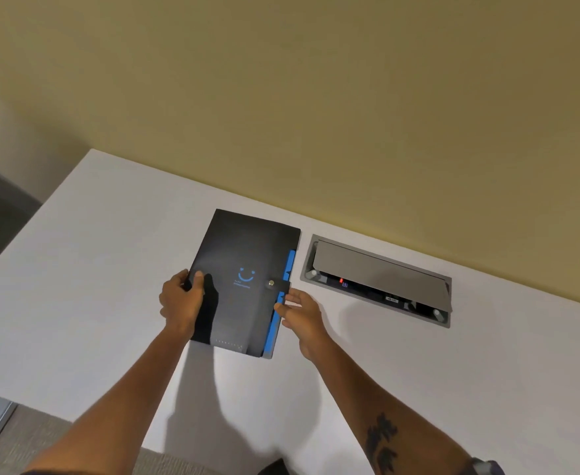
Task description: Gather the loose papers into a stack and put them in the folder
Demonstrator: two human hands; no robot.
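Note:
A black folder with a blue smiley print lies closed on the white table, its snap strap fastened over the right edge. Blue divider tabs stick out along that edge. My left hand grips the folder's left edge, thumb on the cover. Against the lower right edge of the folder, just below the strap, my right hand touches with its fingertips, fingers spread. No loose papers are visible.
A grey recessed cable box with its lid tilted open sits in the table to the right of the folder. A yellow-green wall runs behind the table. The table's left edge drops to a dark floor.

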